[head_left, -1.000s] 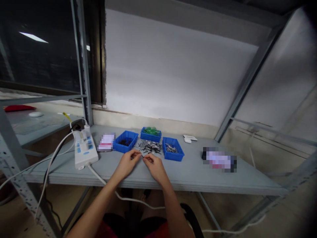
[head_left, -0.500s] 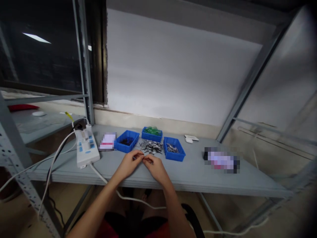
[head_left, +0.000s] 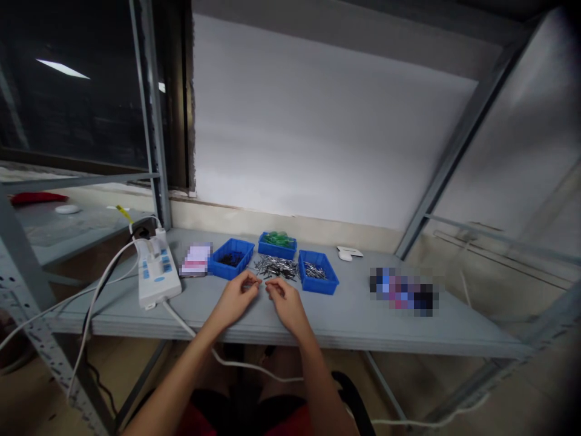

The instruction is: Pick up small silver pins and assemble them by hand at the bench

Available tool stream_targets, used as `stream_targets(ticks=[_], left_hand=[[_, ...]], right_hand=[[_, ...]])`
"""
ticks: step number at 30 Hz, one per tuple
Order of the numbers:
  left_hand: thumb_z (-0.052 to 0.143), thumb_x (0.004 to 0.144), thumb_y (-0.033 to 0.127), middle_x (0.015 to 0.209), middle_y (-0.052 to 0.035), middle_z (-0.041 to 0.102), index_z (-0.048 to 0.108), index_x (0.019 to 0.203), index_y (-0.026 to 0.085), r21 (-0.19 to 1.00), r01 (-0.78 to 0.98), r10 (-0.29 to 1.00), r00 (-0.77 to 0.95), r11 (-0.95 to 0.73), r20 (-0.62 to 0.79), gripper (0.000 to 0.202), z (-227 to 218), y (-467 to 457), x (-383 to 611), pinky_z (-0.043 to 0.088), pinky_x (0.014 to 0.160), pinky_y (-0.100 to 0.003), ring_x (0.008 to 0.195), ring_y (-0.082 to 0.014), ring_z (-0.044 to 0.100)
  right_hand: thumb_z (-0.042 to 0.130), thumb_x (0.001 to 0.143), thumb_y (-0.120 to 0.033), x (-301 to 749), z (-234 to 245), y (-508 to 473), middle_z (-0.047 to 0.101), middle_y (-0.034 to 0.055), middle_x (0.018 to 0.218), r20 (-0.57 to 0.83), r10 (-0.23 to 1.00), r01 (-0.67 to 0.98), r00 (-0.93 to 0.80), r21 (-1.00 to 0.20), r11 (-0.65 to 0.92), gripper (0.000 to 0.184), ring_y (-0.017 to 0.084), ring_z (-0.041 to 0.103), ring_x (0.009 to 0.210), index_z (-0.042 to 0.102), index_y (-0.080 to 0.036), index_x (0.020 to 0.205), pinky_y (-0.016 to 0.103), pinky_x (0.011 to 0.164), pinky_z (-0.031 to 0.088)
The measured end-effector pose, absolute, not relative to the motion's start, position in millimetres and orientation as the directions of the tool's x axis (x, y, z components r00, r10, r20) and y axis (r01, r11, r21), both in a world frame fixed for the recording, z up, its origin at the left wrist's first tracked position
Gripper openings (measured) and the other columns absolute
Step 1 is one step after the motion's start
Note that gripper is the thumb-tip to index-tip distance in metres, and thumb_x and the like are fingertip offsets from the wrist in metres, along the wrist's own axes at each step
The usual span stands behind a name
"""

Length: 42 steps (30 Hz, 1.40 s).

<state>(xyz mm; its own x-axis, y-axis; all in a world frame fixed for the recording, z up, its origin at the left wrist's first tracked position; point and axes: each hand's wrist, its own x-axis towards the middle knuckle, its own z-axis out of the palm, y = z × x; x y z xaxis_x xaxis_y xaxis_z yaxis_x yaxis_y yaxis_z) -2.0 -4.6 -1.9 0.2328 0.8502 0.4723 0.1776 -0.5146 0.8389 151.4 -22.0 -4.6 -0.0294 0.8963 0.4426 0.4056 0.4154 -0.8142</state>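
Note:
My left hand [head_left: 239, 297] and my right hand [head_left: 284, 300] are held over the front of the grey table [head_left: 354, 321], a small gap between their fingertips. Each has thumb and fingers pinched together; whatever they may hold is too small to make out. Just beyond the fingertips lies a loose pile of thin silvery metal pieces [head_left: 276, 266]. To its left is a blue bin with dark small parts [head_left: 232, 258]. Right of the pile, another blue bin holds silvery metal pieces [head_left: 315, 270]. Behind it, a third blue bin contains green pieces [head_left: 278, 238].
A white power strip [head_left: 157, 272] with plugs and cables stands at the left, its cord running over the front edge. Blurred-out items [head_left: 197, 259] lie near the left bin and at the right [head_left: 402, 290]. A small white case [head_left: 345, 255] sits at the back right.
My fingertips were touching and have now come apart, the right hand shifting slightly right. The bins and pile are unchanged. The blurred item at the right shows different colours.

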Motion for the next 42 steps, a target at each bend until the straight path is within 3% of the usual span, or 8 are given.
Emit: stream_targets(ticks=[9,23,35,42], left_hand=[[0.052,0.079,0.029,0.077,-0.0034,0.065,0.062,0.083,0.014,0.803,0.23,0.819,0.336,-0.55,0.465,0.018,0.8,-4.6,-1.2,0.043,0.067,-0.023,0.072,-0.015,0.057],[0.057,0.073,0.02,0.08,-0.005,0.067,0.065,0.079,0.014,0.739,0.357,0.814,0.362,-0.571,0.454,0.012,0.4,-6.0,0.4,0.043,0.067,-0.024,0.074,-0.016,0.058],[0.052,0.078,0.025,0.078,-0.0043,0.066,0.064,0.079,0.015,0.726,0.344,0.796,0.372,-0.596,0.478,0.016,2.1,-10.5,2.0,0.043,0.066,-0.024,0.072,-0.0162,0.058],[0.05,0.079,0.026,0.081,-0.0045,0.065,0.061,0.083,0.017,0.582,0.549,0.787,0.275,-0.6,0.552,0.014,25.5,-14.6,-9.6,0.042,0.07,-0.025,0.077,-0.0173,0.058]], right_hand=[[0.051,0.081,-0.035,150.4,-3.2,-24.6,0.067,0.002,0.08,0.444,0.896,0.37,-0.034,-0.827,0.424,0.02,0.016,0.061,0.072,0.063,-0.02,0.084,0.026,0.067,0.046],[0.052,0.075,-0.02,152.1,-8.6,-20.8,0.068,0.0024,0.081,0.414,0.905,0.307,-0.095,-0.853,0.422,0.014,0.016,0.063,0.075,0.062,-0.019,0.085,0.027,0.07,0.048],[0.05,0.073,-0.018,151.4,-4.1,-22.9,0.067,0.0016,0.077,0.428,0.903,0.387,-0.019,-0.83,0.402,0.017,0.016,0.061,0.071,0.063,-0.019,0.083,0.028,0.067,0.047],[0.049,0.075,-0.02,152.1,-5.6,-22.6,0.066,0.0016,0.072,0.4,0.917,0.371,-0.004,-0.851,0.372,0.017,0.016,0.06,0.067,0.062,-0.019,0.084,0.027,0.064,0.046]])
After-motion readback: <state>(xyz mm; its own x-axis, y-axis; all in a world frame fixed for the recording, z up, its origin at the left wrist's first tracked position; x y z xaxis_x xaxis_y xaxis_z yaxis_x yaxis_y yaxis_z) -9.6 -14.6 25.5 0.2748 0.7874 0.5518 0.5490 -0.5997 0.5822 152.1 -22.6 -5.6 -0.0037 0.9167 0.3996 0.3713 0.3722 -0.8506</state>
